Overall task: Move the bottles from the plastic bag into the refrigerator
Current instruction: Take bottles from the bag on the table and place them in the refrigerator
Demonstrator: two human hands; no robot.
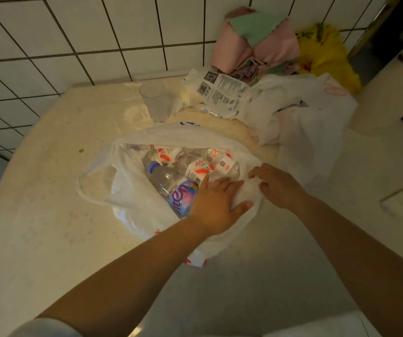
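Note:
A white plastic bag (132,188) lies open on a round cream table (44,215). Inside it are several clear bottles: one with a blue cap and a pink and purple label (171,183), others with white and red labels (203,169). My left hand (217,203) reaches into the bag's near rim, fingers down beside the purple-labelled bottle, thumb on the plastic. My right hand (276,186) pinches the bag's right edge and pulls it outward. Whether the left hand grips a bottle is hidden. No refrigerator is in view.
A clear plastic cup (155,100) stands behind the bag. Empty white bags and wrappers (293,113) lie at the back right, with pink and green cloths (256,45) and a yellow bag (327,52) against the tiled wall (49,45).

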